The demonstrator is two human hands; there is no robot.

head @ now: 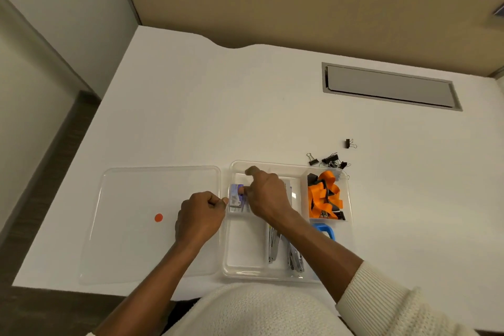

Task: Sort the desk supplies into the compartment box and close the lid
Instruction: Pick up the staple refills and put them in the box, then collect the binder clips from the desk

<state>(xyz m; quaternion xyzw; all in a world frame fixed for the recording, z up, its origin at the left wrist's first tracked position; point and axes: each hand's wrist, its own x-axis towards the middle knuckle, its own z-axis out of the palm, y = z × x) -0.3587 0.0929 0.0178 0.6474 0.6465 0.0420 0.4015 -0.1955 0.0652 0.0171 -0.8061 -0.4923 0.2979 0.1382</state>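
Note:
A clear compartment box sits near the desk's front edge. My right hand reaches into its far left compartment, fingers pinched on a stack of cards. My left hand is fisted against the box's left wall, over the clear lid, which lies flat to the left and bears an orange dot. Orange lanyards fill the far right compartment. Metal staplers lie in the near compartments, and a blue item shows beside my right forearm. Several black binder clips lie on the desk behind the box.
One binder clip lies apart, farther back right. A grey recessed cable hatch sits at the desk's back right. A tan partition runs along the back, and the desk's left edge drops to dark floor.

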